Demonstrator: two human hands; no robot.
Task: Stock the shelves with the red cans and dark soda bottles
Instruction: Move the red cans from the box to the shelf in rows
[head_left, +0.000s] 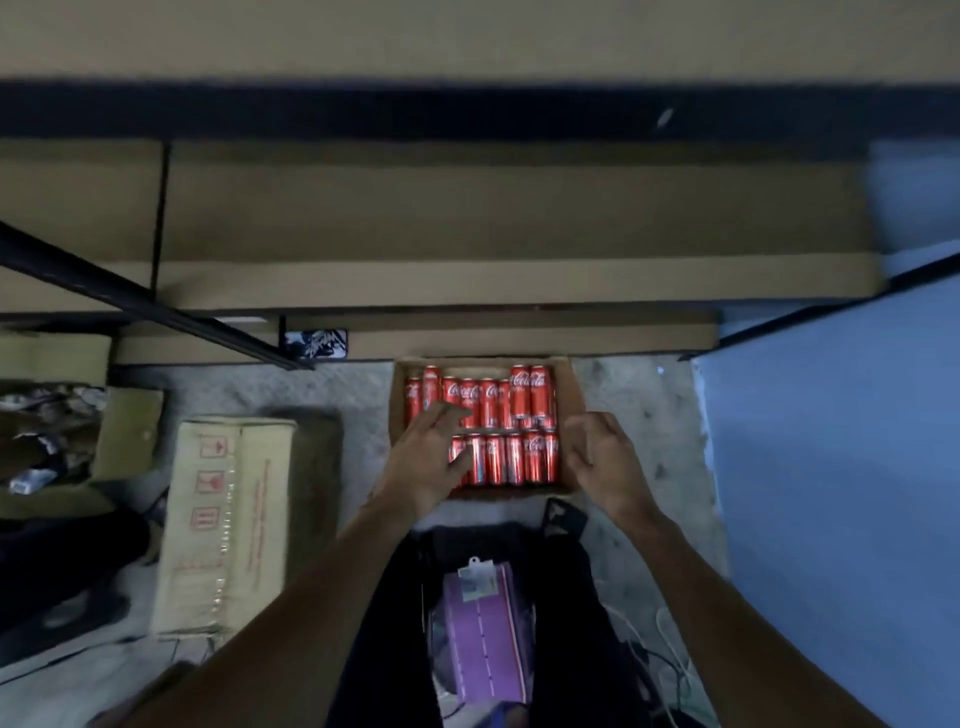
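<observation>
Head view: an open cardboard box (567, 387) sits on the grey floor (353, 395), its far edge just beside the front edge of the lowest shelf board (519, 338). To the right of the box there is a strip of bare floor, then a blue wall (831, 441). To its left is another strip of floor, then a closed carton (228, 519) lying lengthwise near to far. A dark frame bar (156, 306) slants across the left end of the shelves. A deeper tan shelf (467, 223) spans the far side.

The red cans (519, 395) fill the box in two rows, far and near, packed side by side. Their long axes run near to far, with the white lettering along their length. I cannot tell whether they stand or lie.

The left hand (434, 457) is over the near-left cans, fingers (447, 413) spread and nearly straight, reaching to the far row. It grips nothing, and I cannot tell whether it touches them. The right hand (605, 462) is at the box's right wall, its fingers loosely curled and holding nothing.

A purple item (483, 634) lies near, between the forearms.
</observation>
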